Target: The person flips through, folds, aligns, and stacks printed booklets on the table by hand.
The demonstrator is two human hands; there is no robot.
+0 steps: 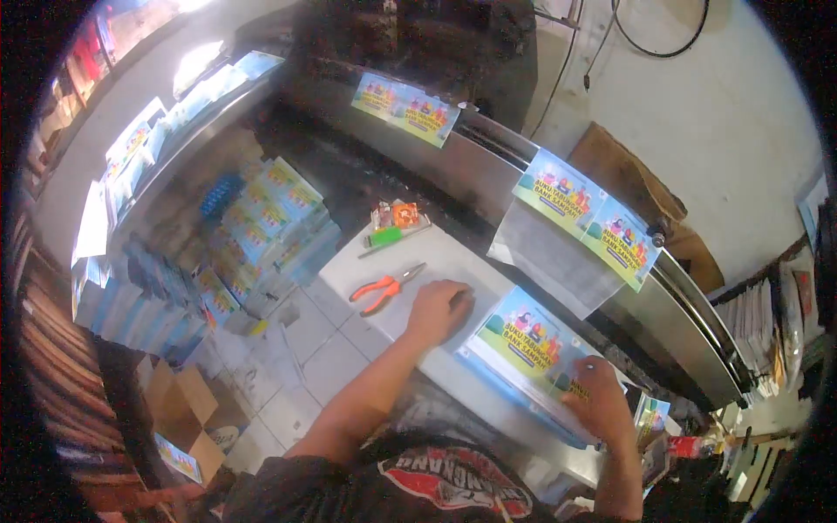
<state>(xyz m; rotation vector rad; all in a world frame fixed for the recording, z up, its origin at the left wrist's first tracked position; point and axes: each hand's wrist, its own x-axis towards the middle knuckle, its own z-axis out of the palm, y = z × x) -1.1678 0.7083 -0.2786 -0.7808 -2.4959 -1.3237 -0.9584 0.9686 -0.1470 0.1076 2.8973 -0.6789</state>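
On a white bench top (349,270), my left hand (438,310) rests with loosely bent fingers, and nothing shows in it. Beside it lie orange-handled pliers (385,288). My right hand (602,401) is on the right end of a stack of printed covers (523,344), thumb apart from the bent fingers. The top sheet is yellow, green and blue with cartoon figures and reads "Buku Tabungan Bank Sampah". Farther up the bench are a green-handled tool (384,236) and a small orange-red packet (404,214).
Printed sheets (405,108) and another pair (586,216) hang over a metal rail (488,135) ahead. Piles of booklets (270,218) stand on the tiled floor at left, near an open cardboard box (187,405). A red-labelled bottle (689,447) lies at right.
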